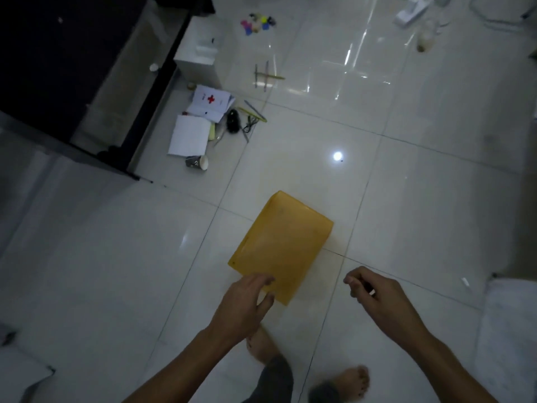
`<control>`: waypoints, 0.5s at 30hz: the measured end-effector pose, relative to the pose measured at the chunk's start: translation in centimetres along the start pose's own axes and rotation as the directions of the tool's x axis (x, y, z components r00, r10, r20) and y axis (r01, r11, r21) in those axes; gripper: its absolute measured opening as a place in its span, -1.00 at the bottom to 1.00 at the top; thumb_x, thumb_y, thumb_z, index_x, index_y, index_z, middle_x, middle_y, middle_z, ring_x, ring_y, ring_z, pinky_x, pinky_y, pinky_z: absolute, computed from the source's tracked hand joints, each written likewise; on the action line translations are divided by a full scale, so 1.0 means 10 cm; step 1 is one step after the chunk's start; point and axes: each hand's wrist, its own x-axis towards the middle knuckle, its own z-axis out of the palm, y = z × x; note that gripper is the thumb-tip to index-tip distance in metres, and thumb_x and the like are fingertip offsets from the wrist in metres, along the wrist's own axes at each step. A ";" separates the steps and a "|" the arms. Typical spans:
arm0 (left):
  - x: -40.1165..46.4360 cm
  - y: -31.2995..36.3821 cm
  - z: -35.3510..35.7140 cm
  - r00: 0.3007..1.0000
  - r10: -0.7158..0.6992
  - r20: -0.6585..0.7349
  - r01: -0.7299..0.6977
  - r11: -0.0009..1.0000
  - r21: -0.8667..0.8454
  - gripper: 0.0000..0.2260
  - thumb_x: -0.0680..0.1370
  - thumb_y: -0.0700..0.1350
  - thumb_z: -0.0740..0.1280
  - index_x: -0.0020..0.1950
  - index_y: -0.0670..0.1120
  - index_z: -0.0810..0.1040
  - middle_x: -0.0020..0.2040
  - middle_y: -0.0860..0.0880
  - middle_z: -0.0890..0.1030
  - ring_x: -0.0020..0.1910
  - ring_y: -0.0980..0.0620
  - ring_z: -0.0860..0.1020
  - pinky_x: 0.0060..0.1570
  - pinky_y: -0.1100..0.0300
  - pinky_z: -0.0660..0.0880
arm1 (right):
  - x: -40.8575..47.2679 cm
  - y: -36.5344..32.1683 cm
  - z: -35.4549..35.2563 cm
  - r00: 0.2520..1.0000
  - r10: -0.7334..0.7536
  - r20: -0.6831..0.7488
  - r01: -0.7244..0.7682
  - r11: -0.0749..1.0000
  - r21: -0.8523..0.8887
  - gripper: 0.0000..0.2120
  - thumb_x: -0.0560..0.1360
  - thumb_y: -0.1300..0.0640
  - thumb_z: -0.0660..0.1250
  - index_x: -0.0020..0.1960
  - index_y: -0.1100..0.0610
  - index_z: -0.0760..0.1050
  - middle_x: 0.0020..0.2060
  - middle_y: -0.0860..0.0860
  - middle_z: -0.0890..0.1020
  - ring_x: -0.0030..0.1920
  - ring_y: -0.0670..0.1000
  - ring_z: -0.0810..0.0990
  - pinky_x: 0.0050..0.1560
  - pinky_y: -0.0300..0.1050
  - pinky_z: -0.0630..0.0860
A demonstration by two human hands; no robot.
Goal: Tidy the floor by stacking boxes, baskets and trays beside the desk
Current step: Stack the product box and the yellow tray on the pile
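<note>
The person's left hand (pixel 247 298) is reaching with loose, spread fingers over the near corner of the flat yellow plastic box (pixel 281 245) — touching or not, hard to tell. The right hand (pixel 374 298) is hovering just right of it, pinching something small. The box's long axis is running away toward the dark desk (pixel 66 68).

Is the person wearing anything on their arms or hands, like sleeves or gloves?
No. Both forearms are bare as far as the picture shows, with no sleeves in view. The left hand and the right hand have no gloves, and no watch or bracelet shows at the wrists. The picture is dim and slightly blurred, so small things like rings cannot be made out.
</note>
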 end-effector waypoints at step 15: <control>-0.09 -1.43 -0.48 0.946 -0.318 -0.067 0.302 0.936 -0.180 -0.71 0.63 0.06 0.17 0.27 -0.01 0.50 0.20 0.07 0.55 0.13 0.12 0.50 0.11 0.17 0.45 | 0.98 -0.88 1.04 0.981 -0.013 0.193 0.032 0.995 -0.099 -0.85 0.59 0.06 0.25 -0.12 -0.10 0.51 -0.32 -0.12 0.61 -0.25 -0.12 0.57 -0.19 0.03 0.58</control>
